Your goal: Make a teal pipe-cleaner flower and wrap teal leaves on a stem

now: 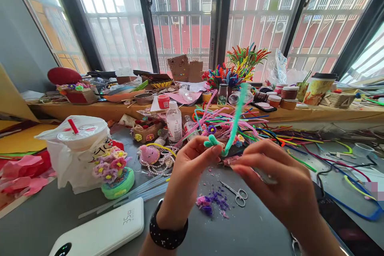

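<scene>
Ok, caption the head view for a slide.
Left hand pinches a teal fuzzy pipe cleaner, right hand alongside, above small steel scissors.

Grey table (258,232) cluttered, small scissors (237,194) beside purple fluff scraps (211,202), white power bank (105,230) at near edge, lidded drink cup (81,136) in white bag at left, green-based flower ornament (115,174) before it, clear bottle (174,122) upright, loose pipe cleaners (207,120) heaped behind, paper cup (318,88) on wooden sill (315,114)
</scene>
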{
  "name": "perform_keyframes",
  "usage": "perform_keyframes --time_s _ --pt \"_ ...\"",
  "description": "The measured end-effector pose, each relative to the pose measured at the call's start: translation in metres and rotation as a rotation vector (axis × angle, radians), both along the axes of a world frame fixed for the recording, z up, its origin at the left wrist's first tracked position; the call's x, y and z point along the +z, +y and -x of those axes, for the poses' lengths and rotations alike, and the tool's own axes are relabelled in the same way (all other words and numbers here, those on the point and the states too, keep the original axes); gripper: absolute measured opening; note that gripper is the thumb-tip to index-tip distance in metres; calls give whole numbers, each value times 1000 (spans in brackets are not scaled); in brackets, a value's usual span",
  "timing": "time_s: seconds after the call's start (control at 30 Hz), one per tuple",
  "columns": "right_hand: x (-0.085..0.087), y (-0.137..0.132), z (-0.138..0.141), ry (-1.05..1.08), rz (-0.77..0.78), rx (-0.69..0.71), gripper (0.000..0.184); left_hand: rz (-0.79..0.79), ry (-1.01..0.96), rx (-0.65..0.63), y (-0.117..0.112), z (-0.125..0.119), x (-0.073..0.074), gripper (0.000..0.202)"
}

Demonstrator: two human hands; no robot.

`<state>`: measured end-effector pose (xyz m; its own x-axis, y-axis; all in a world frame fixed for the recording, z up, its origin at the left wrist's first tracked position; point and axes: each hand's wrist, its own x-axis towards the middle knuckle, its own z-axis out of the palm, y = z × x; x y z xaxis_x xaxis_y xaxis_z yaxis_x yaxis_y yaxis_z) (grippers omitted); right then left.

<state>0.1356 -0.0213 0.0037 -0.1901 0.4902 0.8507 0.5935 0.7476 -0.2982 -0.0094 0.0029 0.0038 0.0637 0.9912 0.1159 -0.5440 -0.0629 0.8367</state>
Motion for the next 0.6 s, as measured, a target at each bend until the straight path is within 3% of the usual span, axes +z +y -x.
perform_keyframes --time_s 0.13,0.33,0.6 --pt "-4 14 3 183 211 56 5 -28 55 -18 2 1 -2 15" --pt "-5 15 2 357 360 250 9 -36 201 -142 -1 0 0 9" --pt "-4 15 4 441 594 454 13 -31 247 -275 -2 7 4 8"
